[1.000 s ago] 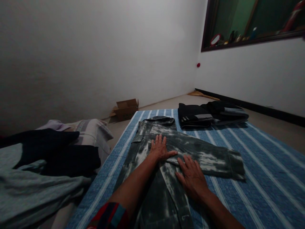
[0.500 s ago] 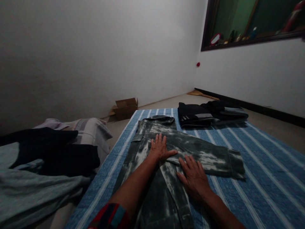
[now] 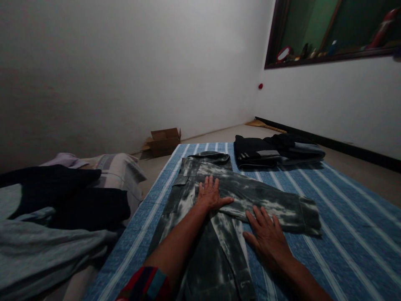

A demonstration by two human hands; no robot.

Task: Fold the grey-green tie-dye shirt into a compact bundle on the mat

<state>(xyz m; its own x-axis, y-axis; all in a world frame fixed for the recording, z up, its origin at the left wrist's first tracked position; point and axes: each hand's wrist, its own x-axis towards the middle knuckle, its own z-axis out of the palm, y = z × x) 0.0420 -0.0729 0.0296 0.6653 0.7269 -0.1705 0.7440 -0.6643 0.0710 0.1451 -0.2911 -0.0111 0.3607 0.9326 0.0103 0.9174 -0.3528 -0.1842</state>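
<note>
A grey-green and white tie-dyed jacket lies spread on the blue striped cover. One sleeve stretches across to the right, its cuff on the cover. My left hand rests palm down with fingers apart on the jacket, where that sleeve crosses the body. To the right, my right hand is spread too, its fingertips at the lower edge of the sleeve and its palm over the cover. Neither hand grips anything.
Folded dark clothes sit at the far edge of the cover. More clothes are heaped at the left. Beyond the bed, an open cardboard box stands on the floor by the wall.
My right hand has moved to the right along the sleeve's lower edge, away from my left hand. My left hand and the jacket look unchanged.
</note>
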